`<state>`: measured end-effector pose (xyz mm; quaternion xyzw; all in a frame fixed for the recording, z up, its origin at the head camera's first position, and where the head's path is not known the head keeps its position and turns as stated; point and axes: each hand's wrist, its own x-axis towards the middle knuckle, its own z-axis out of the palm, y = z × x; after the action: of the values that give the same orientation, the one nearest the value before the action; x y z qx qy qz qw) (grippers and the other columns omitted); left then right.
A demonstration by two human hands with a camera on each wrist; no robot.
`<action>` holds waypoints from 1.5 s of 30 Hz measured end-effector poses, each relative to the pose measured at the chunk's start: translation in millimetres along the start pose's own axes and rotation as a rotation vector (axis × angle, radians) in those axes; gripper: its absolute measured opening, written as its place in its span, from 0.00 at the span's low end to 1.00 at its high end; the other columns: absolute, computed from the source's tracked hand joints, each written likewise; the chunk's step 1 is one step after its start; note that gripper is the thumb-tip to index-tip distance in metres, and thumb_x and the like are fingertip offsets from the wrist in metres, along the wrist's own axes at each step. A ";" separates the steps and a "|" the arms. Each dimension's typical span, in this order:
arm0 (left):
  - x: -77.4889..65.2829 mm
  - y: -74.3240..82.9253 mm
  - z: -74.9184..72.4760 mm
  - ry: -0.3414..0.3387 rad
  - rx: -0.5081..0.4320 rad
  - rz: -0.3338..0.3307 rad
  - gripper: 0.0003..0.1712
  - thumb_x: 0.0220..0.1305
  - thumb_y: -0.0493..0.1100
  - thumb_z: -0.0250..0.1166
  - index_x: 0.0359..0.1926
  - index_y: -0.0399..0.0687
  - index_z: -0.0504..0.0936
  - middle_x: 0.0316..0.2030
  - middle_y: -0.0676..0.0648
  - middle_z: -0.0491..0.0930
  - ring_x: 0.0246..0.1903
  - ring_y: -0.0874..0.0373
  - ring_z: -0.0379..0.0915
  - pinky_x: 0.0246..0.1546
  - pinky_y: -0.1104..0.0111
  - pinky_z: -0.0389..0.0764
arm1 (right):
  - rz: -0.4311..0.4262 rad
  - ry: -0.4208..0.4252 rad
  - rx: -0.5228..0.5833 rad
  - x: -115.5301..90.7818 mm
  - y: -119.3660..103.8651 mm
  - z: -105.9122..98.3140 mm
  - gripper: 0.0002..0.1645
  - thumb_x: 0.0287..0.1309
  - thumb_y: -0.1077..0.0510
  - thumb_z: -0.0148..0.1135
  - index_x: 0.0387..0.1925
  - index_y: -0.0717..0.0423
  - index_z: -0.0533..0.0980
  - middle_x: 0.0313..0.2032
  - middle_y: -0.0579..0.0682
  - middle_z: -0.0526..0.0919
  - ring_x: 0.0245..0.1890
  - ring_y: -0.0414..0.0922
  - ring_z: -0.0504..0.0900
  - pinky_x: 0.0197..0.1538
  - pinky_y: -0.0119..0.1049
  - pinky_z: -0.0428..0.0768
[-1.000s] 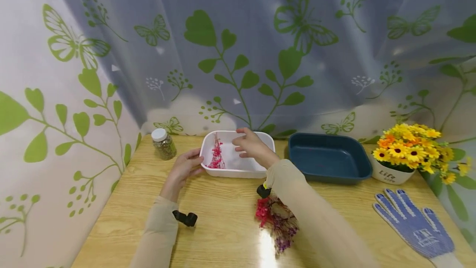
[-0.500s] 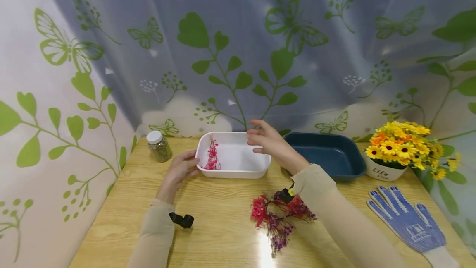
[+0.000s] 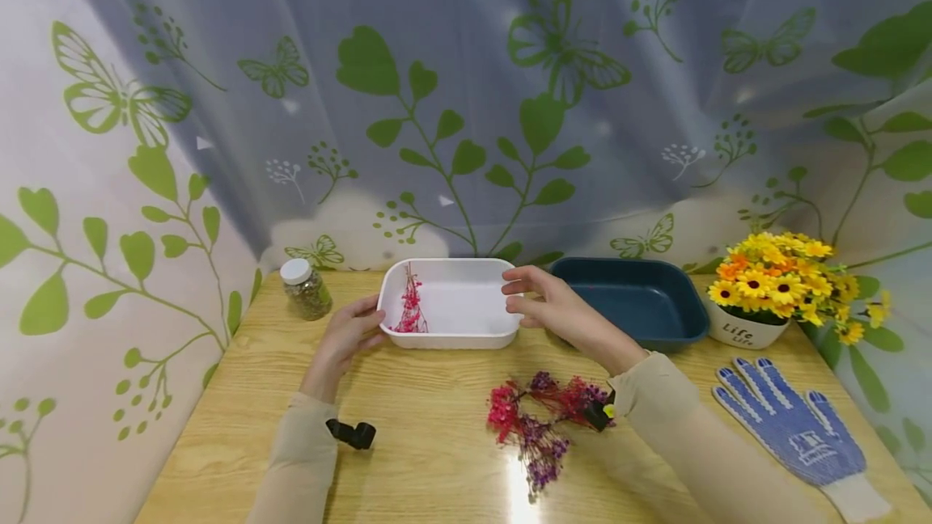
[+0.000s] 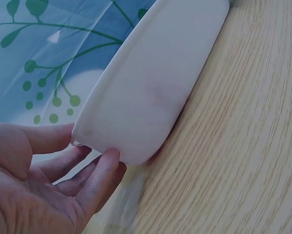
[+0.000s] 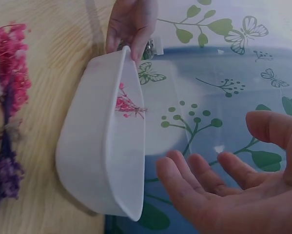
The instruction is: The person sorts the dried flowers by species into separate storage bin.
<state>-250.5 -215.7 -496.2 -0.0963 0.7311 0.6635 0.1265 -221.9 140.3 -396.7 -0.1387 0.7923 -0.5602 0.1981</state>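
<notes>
At the back of the wooden table, a white rectangular tray (image 3: 466, 302) holds a small sprig of pink dried flowers (image 3: 411, 306) in its left part. My left hand (image 3: 344, 340) grips the tray's left end; in the left wrist view the thumb (image 4: 53, 139) lies at the rim and the fingers bend against the end wall. My right hand (image 3: 559, 307) is beside the tray's right end, holding nothing. Its fingers (image 5: 199, 175) are loosely bent and spread in the right wrist view, with a gap to the tray.
A dark blue tray (image 3: 641, 302) stands right of the white one. Pink and purple dried flower bunches (image 3: 539, 431) lie in front. A lidded jar (image 3: 306, 289) is at left; a pot of yellow flowers (image 3: 750, 330) and a blue-and-white glove (image 3: 797, 431) are at right.
My right hand has moved rightward, from over the white tray to beside its right end. More of the flower bunches shows. My left hand stays at the tray's left end.
</notes>
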 end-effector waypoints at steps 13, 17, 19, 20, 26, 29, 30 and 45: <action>-1.7 -0.1 0.1 0.002 -0.007 -0.001 0.32 0.81 0.40 0.55 0.80 0.38 0.61 0.75 0.31 0.66 0.68 0.43 0.72 0.56 0.69 0.87 | -0.025 -0.011 -0.128 -23.6 37.1 -10.5 0.31 0.77 0.53 0.60 0.74 0.59 0.67 0.68 0.66 0.74 0.64 0.59 0.79 0.65 0.56 0.82; -1.3 0.0 0.3 0.004 -0.009 -0.005 0.32 0.81 0.40 0.56 0.80 0.39 0.62 0.75 0.31 0.66 0.68 0.44 0.72 0.58 0.69 0.87 | -0.034 -0.021 -0.174 -26.2 48.8 -12.9 0.32 0.76 0.51 0.62 0.73 0.60 0.68 0.67 0.67 0.75 0.64 0.60 0.79 0.68 0.59 0.79; -1.2 0.1 0.4 0.005 -0.009 -0.007 0.32 0.81 0.40 0.56 0.80 0.39 0.62 0.75 0.32 0.66 0.66 0.46 0.73 0.57 0.69 0.87 | -0.046 -0.020 -0.201 -27.0 54.5 -13.3 0.32 0.75 0.51 0.64 0.72 0.61 0.69 0.64 0.68 0.77 0.61 0.58 0.80 0.67 0.58 0.80; -1.0 0.0 0.4 0.004 -0.009 -0.007 0.32 0.81 0.40 0.56 0.80 0.39 0.62 0.75 0.32 0.66 0.66 0.47 0.74 0.58 0.69 0.87 | -0.054 -0.018 -0.221 -27.1 57.6 -13.2 0.31 0.75 0.51 0.64 0.71 0.62 0.70 0.63 0.68 0.77 0.59 0.56 0.81 0.65 0.57 0.81; -2.3 0.2 1.4 0.002 -0.012 -0.006 0.32 0.82 0.39 0.55 0.80 0.39 0.62 0.75 0.31 0.65 0.66 0.47 0.74 0.57 0.69 0.87 | -0.064 -0.024 -0.385 -31.0 70.2 -8.4 0.28 0.71 0.54 0.68 0.66 0.63 0.74 0.60 0.67 0.80 0.57 0.60 0.82 0.60 0.56 0.84; -3.1 0.6 1.4 0.004 -0.017 -0.005 0.32 0.82 0.39 0.55 0.80 0.39 0.62 0.75 0.31 0.65 0.68 0.45 0.72 0.58 0.69 0.87 | -0.048 -0.039 -0.479 -33.3 74.4 -4.5 0.29 0.68 0.54 0.71 0.64 0.62 0.75 0.60 0.65 0.81 0.59 0.62 0.80 0.60 0.58 0.84; -3.0 0.7 1.3 0.005 -0.018 -0.004 0.32 0.82 0.39 0.55 0.80 0.39 0.62 0.75 0.31 0.65 0.68 0.45 0.72 0.58 0.69 0.87 | -0.037 -0.039 -0.507 -33.9 75.3 -3.0 0.29 0.66 0.54 0.73 0.64 0.62 0.76 0.59 0.65 0.81 0.59 0.62 0.80 0.59 0.58 0.84; 1.2 -2.7 0.0 0.025 -0.022 -0.018 0.31 0.82 0.41 0.55 0.80 0.41 0.63 0.75 0.34 0.66 0.69 0.46 0.71 0.52 0.74 0.87 | 0.174 -0.021 -0.779 -47.7 82.0 15.4 0.32 0.53 0.48 0.83 0.57 0.48 0.78 0.46 0.52 0.75 0.47 0.53 0.73 0.48 0.52 0.76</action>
<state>-250.8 -216.0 -499.2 -0.1125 0.7242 0.6693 0.1221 -172.3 175.9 -470.9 -0.1414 0.9522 -0.1976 0.1853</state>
